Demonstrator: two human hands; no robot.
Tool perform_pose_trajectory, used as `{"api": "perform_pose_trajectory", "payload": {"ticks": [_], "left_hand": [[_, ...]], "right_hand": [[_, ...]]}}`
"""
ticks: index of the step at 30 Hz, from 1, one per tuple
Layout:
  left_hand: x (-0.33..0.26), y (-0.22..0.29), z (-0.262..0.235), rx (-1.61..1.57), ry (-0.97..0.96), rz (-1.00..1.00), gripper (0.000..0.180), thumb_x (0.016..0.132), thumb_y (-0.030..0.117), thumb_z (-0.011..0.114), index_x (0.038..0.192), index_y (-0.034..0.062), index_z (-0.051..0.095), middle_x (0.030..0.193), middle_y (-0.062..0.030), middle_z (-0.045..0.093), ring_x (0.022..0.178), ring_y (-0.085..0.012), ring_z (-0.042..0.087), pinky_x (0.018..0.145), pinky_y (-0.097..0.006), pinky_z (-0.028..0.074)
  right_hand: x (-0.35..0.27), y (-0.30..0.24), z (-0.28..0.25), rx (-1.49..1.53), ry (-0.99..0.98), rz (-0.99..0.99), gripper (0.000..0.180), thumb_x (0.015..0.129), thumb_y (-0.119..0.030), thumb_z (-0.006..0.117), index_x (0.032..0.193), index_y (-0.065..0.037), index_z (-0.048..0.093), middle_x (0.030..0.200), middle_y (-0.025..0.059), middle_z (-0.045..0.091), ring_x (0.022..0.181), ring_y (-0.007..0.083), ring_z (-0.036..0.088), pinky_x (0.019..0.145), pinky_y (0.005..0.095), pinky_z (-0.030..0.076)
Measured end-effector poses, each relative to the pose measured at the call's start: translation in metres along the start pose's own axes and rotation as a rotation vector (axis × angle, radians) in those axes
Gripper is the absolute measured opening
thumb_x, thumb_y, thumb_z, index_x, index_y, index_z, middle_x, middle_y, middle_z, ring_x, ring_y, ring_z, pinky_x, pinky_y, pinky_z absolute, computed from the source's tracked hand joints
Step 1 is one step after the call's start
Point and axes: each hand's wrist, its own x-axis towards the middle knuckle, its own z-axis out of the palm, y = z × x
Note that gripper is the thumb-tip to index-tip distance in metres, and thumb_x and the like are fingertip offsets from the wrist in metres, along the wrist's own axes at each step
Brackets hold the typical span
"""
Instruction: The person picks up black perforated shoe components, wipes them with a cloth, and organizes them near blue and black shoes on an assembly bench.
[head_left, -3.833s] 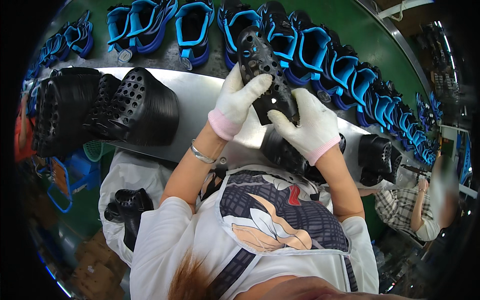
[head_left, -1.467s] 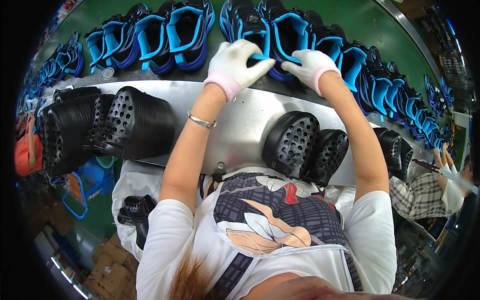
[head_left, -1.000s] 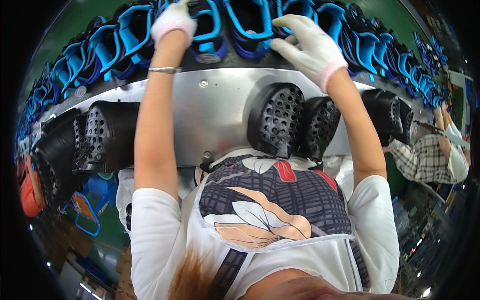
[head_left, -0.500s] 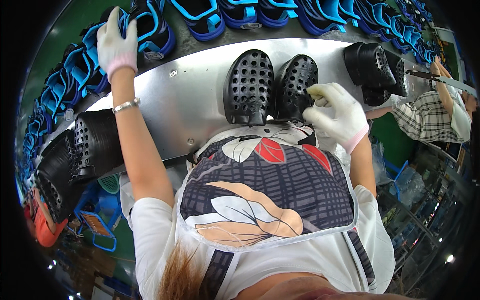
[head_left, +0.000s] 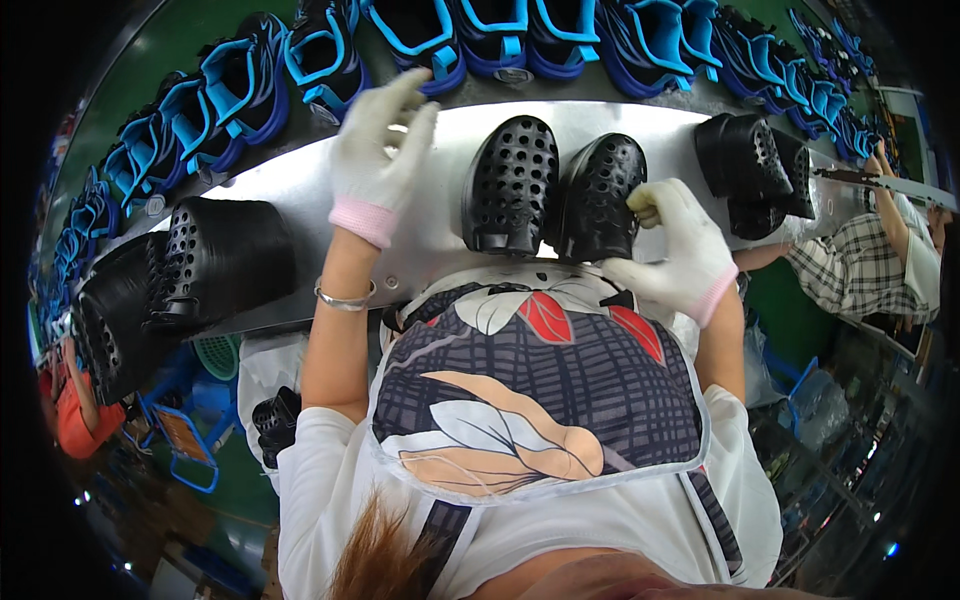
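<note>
On the metal table [head_left: 300, 190], just ahead of the patterned apron [head_left: 540, 390], stood a pair of black perforated clogs side by side and touching: left clog [head_left: 510, 185] and right clog [head_left: 600, 195], toes pointing away. Rested the gloved right hand [head_left: 672, 250] against the near outer edge of the right clog, fingertips [head_left: 645, 205] curled onto its side wall; touching, though whether truly gripping could not be told. Hovered the gloved left hand [head_left: 380, 150] over bare table to the left of the pair, fingers spread and loose, holding nothing, slightly blurred. Wore a thin bracelet [head_left: 343, 297] on the left wrist. Further left on the table lay a stack of black clogs [head_left: 190, 280] on their sides, well apart from the pair. To the right sat another pair of black clogs [head_left: 755, 170], near a plaid sleeve [head_left: 850, 270] of another person. Beyond the table's far edge ran a row of blue and black sandals [head_left: 430, 40] on a green belt [head_left: 190, 40]. Below the table, at lower left, showed a single black clog [head_left: 272, 425].
</note>
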Motion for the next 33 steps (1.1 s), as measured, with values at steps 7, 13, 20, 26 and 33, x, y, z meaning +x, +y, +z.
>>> {"api": "perform_pose_trajectory", "payload": {"ticks": [7,13,20,26,33], "left_hand": [[-0.013,0.028,0.014,-0.933,-0.616,-0.324,0.071,0.095,0.049,0.056,0.142,-0.0017,0.041,0.126,-0.0134,0.057,0.110,-0.0196,0.059,0.094,-0.034,0.049],[-0.023,0.035,0.007,-1.463,-0.631,-0.411,0.068,0.090,0.042,0.064,0.141,0.0027,0.041,0.127,-0.0112,0.058,0.116,-0.0200,0.057,0.100,-0.036,0.046],[-0.008,0.013,0.002,-1.093,-0.307,-0.234,0.039,0.092,0.027,0.064,0.121,0.0021,0.056,0.107,-0.0040,0.064,0.098,-0.0112,0.058,0.085,-0.029,0.048],[0.003,0.015,0.000,-1.117,-0.084,-0.276,0.028,0.095,0.015,0.060,0.120,0.0038,0.053,0.109,-0.0034,0.062,0.098,-0.0118,0.058,0.088,-0.030,0.049],[0.018,0.016,-0.004,-1.351,-0.001,-0.315,0.030,0.098,0.021,0.058,0.120,0.0017,0.052,0.110,-0.0061,0.062,0.101,-0.0156,0.061,0.092,-0.035,0.052]], "right_hand": [[0.022,-0.059,-0.022,0.188,0.019,-0.432,0.063,0.052,-0.025,0.089,0.104,-0.002,0.060,0.096,0.0123,0.060,0.085,0.0270,0.062,0.075,0.0343,0.052],[0.049,-0.077,-0.009,0.160,-0.076,-0.475,0.066,0.063,-0.027,0.085,0.117,-0.002,0.059,0.109,0.0160,0.060,0.097,0.0292,0.063,0.082,0.0357,0.054],[0.068,-0.080,0.014,0.115,-0.035,-0.254,0.061,0.074,-0.038,0.079,0.117,0.000,0.058,0.106,0.0188,0.061,0.090,0.0315,0.064,0.079,0.0380,0.052],[0.092,-0.094,0.027,0.001,-0.012,-0.089,0.050,0.078,-0.041,0.074,0.104,-0.001,0.059,0.093,0.0170,0.063,0.083,0.0308,0.064,0.071,0.0395,0.051],[0.110,-0.111,0.046,-0.037,0.214,-0.186,0.041,0.077,-0.038,0.074,0.096,-0.005,0.058,0.078,0.0117,0.065,0.069,0.0295,0.066,0.062,0.0374,0.052]]}}
